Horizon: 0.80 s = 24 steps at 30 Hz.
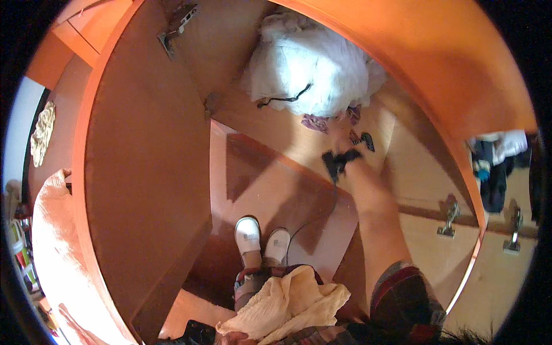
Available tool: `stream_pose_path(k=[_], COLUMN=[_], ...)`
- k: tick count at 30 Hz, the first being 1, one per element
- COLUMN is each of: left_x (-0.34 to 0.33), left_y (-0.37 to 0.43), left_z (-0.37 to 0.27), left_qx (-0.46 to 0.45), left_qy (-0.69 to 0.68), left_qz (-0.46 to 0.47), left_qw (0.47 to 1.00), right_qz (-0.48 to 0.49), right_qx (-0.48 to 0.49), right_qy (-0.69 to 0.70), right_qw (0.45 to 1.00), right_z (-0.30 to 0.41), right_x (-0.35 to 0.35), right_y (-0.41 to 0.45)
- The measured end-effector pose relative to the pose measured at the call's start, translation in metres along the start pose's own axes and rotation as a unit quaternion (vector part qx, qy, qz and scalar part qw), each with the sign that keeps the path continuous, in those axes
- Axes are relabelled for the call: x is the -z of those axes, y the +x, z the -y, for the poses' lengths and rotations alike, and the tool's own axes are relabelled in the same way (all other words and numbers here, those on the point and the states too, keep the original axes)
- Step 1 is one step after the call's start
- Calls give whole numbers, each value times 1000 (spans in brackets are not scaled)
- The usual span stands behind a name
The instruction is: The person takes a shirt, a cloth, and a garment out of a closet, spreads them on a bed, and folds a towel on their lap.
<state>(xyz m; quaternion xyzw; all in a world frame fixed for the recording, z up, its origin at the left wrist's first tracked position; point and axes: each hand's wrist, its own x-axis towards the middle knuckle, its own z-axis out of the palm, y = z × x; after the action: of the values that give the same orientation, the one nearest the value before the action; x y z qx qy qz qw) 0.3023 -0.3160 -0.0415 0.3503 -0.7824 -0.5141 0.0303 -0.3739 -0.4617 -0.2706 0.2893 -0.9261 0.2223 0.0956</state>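
My right arm reaches into an open wooden cabinet. My right hand (pixel 341 131), blurred, is at a purple patterned cloth (pixel 315 122) beneath a large white fabric bundle (pixel 308 64); whether its fingers grip the cloth cannot be told. A black device with a thin cable is strapped around that wrist. A dark strap (pixel 284 100) lies against the bundle's front, and a small dark item (pixel 368 142) rests right of my hand. At the bottom edge, my left hand (pixel 236 338), mostly cut off, holds a crumpled cream cloth (pixel 291 297) before my body.
A brown cabinet door (pixel 142 164) stands open at left, with a metal hinge (pixel 176 30) above. Two more hinges show at right, beside a compartment with dark and white clothes (pixel 491 168). Another cream cloth (pixel 43 133) lies far left. My white slippers (pixel 248 235) are on the floor.
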Motion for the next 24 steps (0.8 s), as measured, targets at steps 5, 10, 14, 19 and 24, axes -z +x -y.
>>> stream_pose_path(k=[5,10,14,19,24], left_x=[-21,-3,-19,-28,-25], left_y=[-52,-35,-37,-29,-35], left_z=[24,-32,-27,-21,-9], left_qx=[-9,-86,-153,-205,-181], left_qy=[-17,-10,3,-9,-56], left_qz=[-43,-68,-118,-186,-217], left_qw=[999,994,981,961,957], right_qz=[326,431,370,215,98], right_qx=[-20,-206,-216,221,351], right_qy=[189,316,258,334,328], right_qw=[926,820,866,891,871], right_z=[46,31,46,173,379], right_x=[95,192,274,316,408], right_y=[-256,-375,-395,-302,-292])
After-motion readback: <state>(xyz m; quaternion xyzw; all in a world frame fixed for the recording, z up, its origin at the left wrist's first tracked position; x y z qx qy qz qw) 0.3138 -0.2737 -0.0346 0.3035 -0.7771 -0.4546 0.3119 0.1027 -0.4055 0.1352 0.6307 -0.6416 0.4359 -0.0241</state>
